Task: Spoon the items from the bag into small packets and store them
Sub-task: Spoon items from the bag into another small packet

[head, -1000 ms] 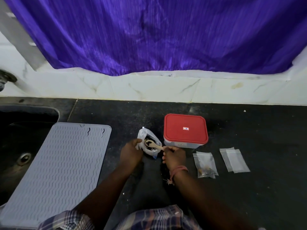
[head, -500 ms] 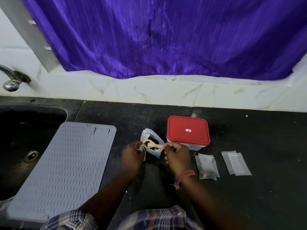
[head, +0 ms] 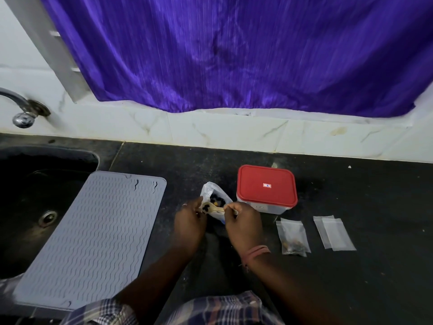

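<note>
While the left hand pinches the bag open just left of the red-lidded container, the right hand fingers grip a loaded spoon at its mouth; filled packets lie on the worktop below the container.

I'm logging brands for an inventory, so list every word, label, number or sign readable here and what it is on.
No text can be read.
Small white label on the red lid of the container: it has marks, but they are too small and blurred to read.
Filled packet, empty packets, bag, wooden spoon, grey mat: no print visible.
</note>
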`<state>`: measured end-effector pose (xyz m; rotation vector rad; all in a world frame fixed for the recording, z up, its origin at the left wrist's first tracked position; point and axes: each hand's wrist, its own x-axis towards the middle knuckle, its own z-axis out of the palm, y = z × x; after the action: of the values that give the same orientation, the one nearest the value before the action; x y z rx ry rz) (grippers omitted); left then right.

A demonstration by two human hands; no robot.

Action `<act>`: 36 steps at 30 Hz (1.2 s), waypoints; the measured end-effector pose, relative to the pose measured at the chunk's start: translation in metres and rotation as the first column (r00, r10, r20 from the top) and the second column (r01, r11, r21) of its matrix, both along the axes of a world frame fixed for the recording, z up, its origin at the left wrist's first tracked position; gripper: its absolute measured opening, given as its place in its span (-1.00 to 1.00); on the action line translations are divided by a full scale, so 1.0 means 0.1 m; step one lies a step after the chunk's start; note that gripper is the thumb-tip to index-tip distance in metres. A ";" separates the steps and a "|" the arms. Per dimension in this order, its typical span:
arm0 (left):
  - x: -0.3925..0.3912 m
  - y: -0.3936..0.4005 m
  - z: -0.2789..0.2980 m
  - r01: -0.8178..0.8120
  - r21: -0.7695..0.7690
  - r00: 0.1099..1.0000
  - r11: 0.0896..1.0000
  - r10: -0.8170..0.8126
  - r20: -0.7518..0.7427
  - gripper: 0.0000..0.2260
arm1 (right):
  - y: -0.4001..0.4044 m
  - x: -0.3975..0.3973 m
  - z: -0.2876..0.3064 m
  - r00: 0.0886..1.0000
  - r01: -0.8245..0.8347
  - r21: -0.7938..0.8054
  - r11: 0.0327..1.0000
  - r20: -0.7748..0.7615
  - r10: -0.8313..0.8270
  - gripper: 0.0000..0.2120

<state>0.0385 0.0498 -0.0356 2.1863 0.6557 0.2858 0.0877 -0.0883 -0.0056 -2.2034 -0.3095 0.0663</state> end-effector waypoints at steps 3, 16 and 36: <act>0.01 0.00 -0.01 -0.086 -0.093 0.996 0.992 0.085 -0.011 -0.73 | 0.01 0.00 -0.01 0.990 -0.090 -0.133 0.987 0.096 0.103 -0.84; 0.10 0.02 0.06 -0.364 -0.434 0.918 0.824 0.397 -0.016 -0.75 | -0.03 -0.04 -0.19 0.678 -0.263 -0.503 0.823 0.510 0.529 -0.76; 0.01 0.13 0.41 -0.217 -0.422 0.972 0.880 0.232 -0.015 -0.84 | 0.06 0.03 -0.26 0.978 -0.068 -0.339 0.938 0.165 0.130 -0.71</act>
<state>0.0393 0.0632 0.0055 1.6891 0.8665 0.2740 0.0910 -0.0827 -0.0316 -2.5342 -0.5488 -0.0350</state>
